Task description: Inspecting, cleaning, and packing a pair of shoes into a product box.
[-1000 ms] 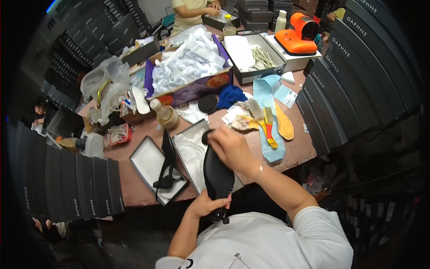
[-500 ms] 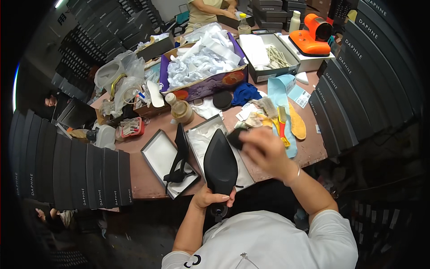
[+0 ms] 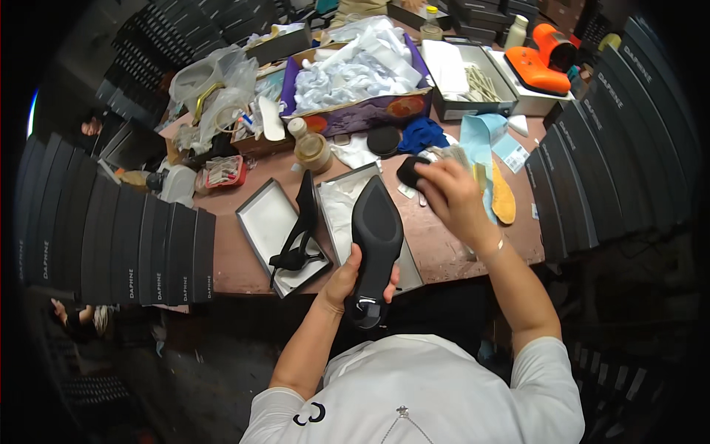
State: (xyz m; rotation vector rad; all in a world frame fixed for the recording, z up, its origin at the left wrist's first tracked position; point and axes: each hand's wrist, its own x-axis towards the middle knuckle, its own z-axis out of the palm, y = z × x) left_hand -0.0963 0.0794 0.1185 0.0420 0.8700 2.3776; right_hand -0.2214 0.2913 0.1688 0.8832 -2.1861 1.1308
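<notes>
My left hand (image 3: 345, 280) grips a black pointed-toe shoe (image 3: 378, 219) around its narrow middle. Its sole faces up, with the toe away from me and the heel close to my body. To the right of the toe, my right hand (image 3: 455, 196) pinches a small dark pad (image 3: 410, 172), apart from the shoe. The matching black slingback shoe (image 3: 302, 233) leans across a grey-edged box half (image 3: 266, 214) on the left. Under the held shoe lies the other box half (image 3: 337, 201) with white paper in it.
Stacks of dark shoeboxes (image 3: 133, 251) flank the table (image 3: 229, 259); more boxes (image 3: 592, 163) rise on the right. Behind are a glass bottle (image 3: 312, 150), a purple carton (image 3: 362, 111) of white paper, a round black lid (image 3: 384, 140), a blue cloth (image 3: 424, 135) and an orange device (image 3: 542, 63).
The held shoe has tipped so its heel end shows more. My right hand has moved up, carrying the dark pad away from the shoe's side. The whole view has shifted slightly.
</notes>
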